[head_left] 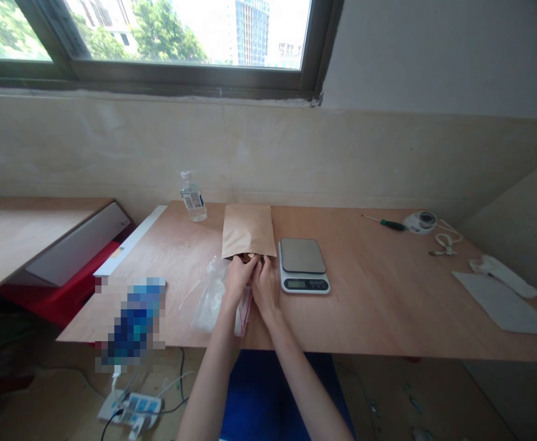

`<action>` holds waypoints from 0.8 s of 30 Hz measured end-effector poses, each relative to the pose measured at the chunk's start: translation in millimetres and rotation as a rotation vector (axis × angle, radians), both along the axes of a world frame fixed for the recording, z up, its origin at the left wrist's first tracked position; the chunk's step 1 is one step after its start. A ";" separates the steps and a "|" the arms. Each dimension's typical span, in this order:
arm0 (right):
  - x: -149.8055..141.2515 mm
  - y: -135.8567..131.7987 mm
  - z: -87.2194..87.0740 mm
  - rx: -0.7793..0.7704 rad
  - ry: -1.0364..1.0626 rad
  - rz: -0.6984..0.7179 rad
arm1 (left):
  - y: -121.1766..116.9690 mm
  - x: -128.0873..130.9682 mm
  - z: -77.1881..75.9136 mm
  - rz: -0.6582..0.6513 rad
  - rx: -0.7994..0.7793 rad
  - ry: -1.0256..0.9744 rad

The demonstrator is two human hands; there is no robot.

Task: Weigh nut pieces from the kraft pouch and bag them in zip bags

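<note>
A brown kraft paper bag [248,229] lies flat on the wooden table, its mouth facing me. Both hands meet at that mouth, which gapes a little and shows something brown and dark inside, too small to make out. My left hand [239,274] is closed on the left part of the bag's edge, fingers bent inward. Close beside it, my right hand [265,283] is closed on the edge at the right. Some fingertips are hidden in the opening. Clear plastic bags [210,300] lie beneath and left of my left forearm; a red-striped zip bag [244,312] shows between my arms.
A kitchen scale [302,263] stands right of the paper bag. Behind on the left is a water bottle [193,197]. Farther right lie a screwdriver [391,225], a white camera [419,222] and a white sheet [502,303]. A blurred-out phone-like object [135,318] overhangs the front-left edge.
</note>
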State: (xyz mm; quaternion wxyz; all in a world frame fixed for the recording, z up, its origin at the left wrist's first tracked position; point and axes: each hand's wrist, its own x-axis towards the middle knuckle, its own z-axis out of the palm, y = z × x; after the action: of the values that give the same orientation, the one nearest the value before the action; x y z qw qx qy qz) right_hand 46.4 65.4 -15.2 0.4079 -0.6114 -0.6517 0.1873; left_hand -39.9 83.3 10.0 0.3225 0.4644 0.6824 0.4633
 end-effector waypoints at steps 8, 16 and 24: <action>4.3 0.5 -3.4 -0.013 0.235 0.033 | -23.1 -6.0 2.0 -0.070 -0.025 0.042; 10.3 -16.5 5.3 -0.082 0.495 0.192 | -44.2 -7.1 7.9 -0.206 0.036 -0.026; 33.1 -29.7 16.6 -0.162 0.745 0.168 | -64.5 7.4 38.0 -0.383 0.078 -0.162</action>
State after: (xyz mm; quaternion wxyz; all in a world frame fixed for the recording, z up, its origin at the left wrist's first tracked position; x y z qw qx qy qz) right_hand 79.5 35.8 1.3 0.5505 -0.4761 -0.4897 0.4801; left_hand -32.4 18.8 48.0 0.4402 0.5590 0.5349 0.4556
